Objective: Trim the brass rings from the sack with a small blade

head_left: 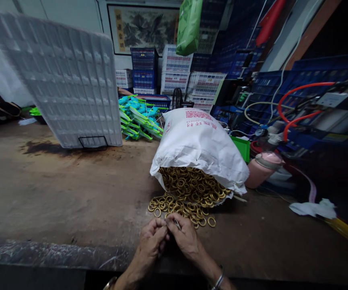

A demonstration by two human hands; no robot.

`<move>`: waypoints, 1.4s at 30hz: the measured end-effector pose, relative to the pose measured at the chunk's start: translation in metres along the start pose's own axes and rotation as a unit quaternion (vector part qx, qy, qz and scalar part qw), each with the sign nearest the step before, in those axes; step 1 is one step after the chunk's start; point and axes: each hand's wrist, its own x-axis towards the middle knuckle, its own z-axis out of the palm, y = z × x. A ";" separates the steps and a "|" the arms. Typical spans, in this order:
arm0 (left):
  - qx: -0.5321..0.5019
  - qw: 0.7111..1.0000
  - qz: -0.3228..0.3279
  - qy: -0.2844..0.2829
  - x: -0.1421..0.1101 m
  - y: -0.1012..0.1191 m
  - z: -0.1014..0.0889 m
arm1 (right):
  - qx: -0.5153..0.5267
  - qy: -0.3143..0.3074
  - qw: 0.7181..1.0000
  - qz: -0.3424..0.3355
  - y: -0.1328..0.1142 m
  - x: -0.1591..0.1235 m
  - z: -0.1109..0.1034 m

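Observation:
My left hand (153,237) and my right hand (186,235) meet fingertip to fingertip over the near part of the table, just in front of loose brass-coloured rings (187,209). Both are closed in a pinch. Out of my right fist shows the end of a small metal piece (177,224); its kind is not clear. Whatever my left fingers hold is hidden. The rings spill from the mouth of a white woven sack (198,141) with red print, which lies on its side and is packed with more of them.
A translucent ribbed panel (80,88) stands in a black wire stand (93,142) on the worn table (71,189). Behind it lie blue and green plastic parts (140,117). A pink bottle (264,168) and crumpled tissue (314,208) are at right. Stacked crates (176,60) fill the back.

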 end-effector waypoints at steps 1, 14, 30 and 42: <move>0.002 1.000 0.000 0.002 0.000 0.000 0.000 | -0.006 -0.004 1.000 0.000 -0.001 0.000 0.001; -0.010 1.000 0.013 0.001 -0.004 0.001 -0.003 | -0.258 -0.002 0.966 -0.019 0.003 -0.007 -0.002; -0.038 0.999 0.008 -0.017 -0.008 -0.001 -0.007 | -0.403 -0.009 0.915 0.016 -0.002 -0.011 0.009; -0.125 0.991 -0.034 -0.020 -0.026 0.015 -0.005 | -0.115 0.031 0.992 0.049 -0.006 0.001 0.003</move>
